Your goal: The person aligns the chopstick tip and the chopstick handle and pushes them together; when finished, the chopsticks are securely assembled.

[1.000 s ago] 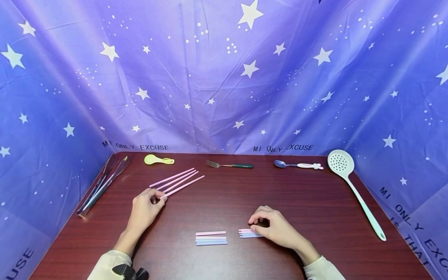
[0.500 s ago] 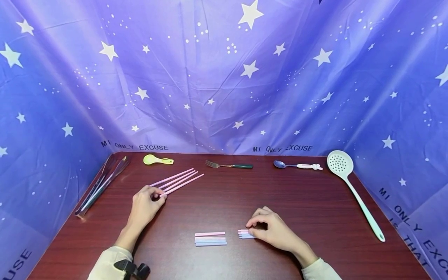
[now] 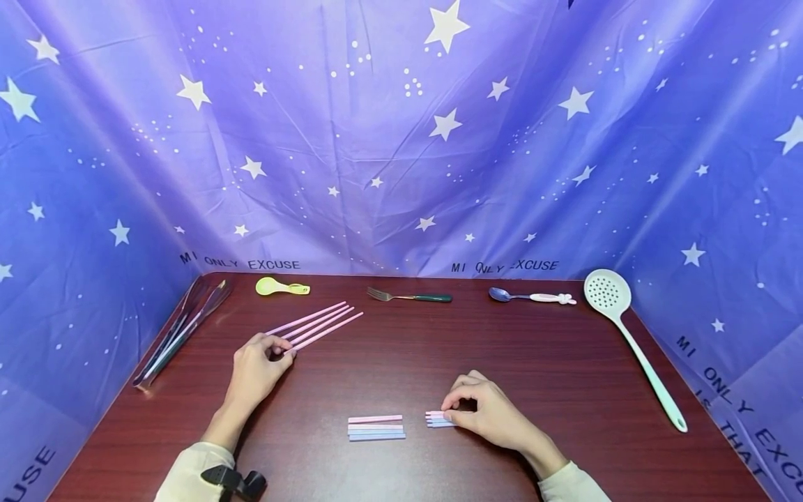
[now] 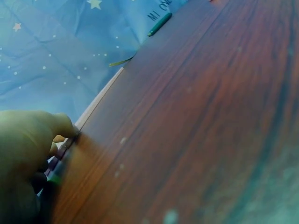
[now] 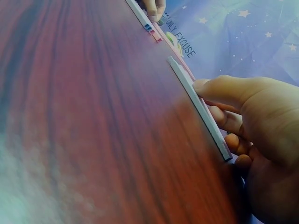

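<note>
Starry purple-blue cloth (image 3: 376,125) stands behind the red-brown table (image 3: 351,380) and at its two sides. On this table, the left hand (image 3: 257,366) pinches the near ends of four pink sticks (image 3: 326,332), which spread toward the far edge. Closer to the front, the right hand (image 3: 492,411) holds a narrow bundle (image 3: 436,419) between thumb and fingers. Just left of it lies a second short bundle (image 3: 376,437), apart from both hands. Bare wood gives wide space between the hands. Along the far edge are a yellow spoon (image 3: 270,285), a fork (image 3: 417,298) and a pale-handled spoon (image 3: 551,298); a skimmer (image 3: 646,369) lies near the right edge, a transparent packet (image 3: 178,338) along the left.
</note>
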Available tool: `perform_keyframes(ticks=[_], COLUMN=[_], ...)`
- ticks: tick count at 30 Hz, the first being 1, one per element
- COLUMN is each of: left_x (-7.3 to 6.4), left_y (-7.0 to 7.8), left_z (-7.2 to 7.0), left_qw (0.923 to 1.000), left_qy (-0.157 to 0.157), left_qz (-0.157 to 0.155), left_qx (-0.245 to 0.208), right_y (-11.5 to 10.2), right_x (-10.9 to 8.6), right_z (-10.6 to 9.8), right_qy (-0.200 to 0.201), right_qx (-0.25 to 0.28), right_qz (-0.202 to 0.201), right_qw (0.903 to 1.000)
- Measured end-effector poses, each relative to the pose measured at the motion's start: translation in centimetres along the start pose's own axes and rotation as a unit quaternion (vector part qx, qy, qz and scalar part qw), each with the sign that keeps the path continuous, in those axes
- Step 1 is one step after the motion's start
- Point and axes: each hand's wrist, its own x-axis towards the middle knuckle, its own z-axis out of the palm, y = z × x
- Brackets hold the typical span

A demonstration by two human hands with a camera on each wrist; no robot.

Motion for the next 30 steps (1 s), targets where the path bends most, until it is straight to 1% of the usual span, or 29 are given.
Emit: perform_keyframes(ticks=[3, 5, 6, 8, 10, 12, 14, 17, 19, 21, 22, 24, 25, 27, 30], left_x=[0.0, 0.0, 0.0, -0.2, -0.5, -1.0, -1.5, -2.4, -3.0, -3.6, -3.9, -4.5, -4.8, -5.2, -5.6], left_y=[0.2, 0.7, 1.1, 2.0, 3.1, 4.3, 5.5, 7.1, 8.1, 8.8, 9.1, 9.5, 9.7, 9.9, 10.2], left_z=[0.1, 0.3, 0.4, 0.6, 1.0, 1.4, 1.7, 2.2, 2.5, 2.8, 3.0, 3.3, 3.4, 3.6, 3.6], left_qw=[0.9997, 0.999, 0.9983, 0.9968, 0.9946, 0.991, 0.9855, 0.973, 0.9639, 0.9569, 0.9549, 0.9536, 0.9531, 0.9541, 0.9554], left_qy=[0.017, 0.029, 0.032, 0.025, 0.002, -0.031, -0.069, -0.128, -0.167, -0.201, -0.215, -0.233, -0.239, -0.242, -0.24], left_qz=[-0.01, -0.02, -0.022, -0.02, -0.011, 0.001, 0.013, 0.027, 0.038, 0.053, 0.065, 0.091, 0.102, 0.122, 0.132], left_qx=[-0.011, -0.029, -0.044, -0.074, -0.104, -0.131, -0.154, -0.19, -0.204, -0.203, -0.195, -0.167, -0.155, -0.128, -0.11], right_y=[0.0, 0.0, 0.0, 0.0, 0.0, 0.0, 0.0, 0.0, 0.0, -0.1, -0.1, -0.2, -0.3, -0.3, -0.4], right_x=[0.1, 0.1, 0.1, 0.1, 0.1, 0.1, 0.1, 0.1, 0.1, 0.1, 0.1, 0.1, 0.2, 0.2, 0.2], right_z=[0.0, 0.0, 0.0, -0.1, -0.1, 0.0, 0.0, 0.1, 0.1, 0.1, 0.1, 0.1, 0.1, 0.1, 0.2], right_qy=[0.002, 0.003, 0.003, 0.002, 0.002, 0.0, -0.001, 0.0, 0.003, 0.006, 0.007, 0.01, 0.012, 0.015, 0.022], right_qx=[-0.001, -0.001, -0.001, 0.001, 0.003, 0.003, 0.003, 0.002, 0.003, 0.003, 0.004, 0.005, 0.005, 0.006, 0.011], right_qz=[-0.003, -0.003, -0.003, -0.001, 0.001, 0.003, 0.003, 0.002, 0.001, -0.001, -0.002, -0.006, -0.009, -0.014, -0.02], right_qw=[1.0, 1.0, 1.0, 1.0, 1.0, 1.0, 1.0, 1.0, 1.0, 1.0, 1.0, 0.9999, 0.9999, 0.9998, 0.9995])
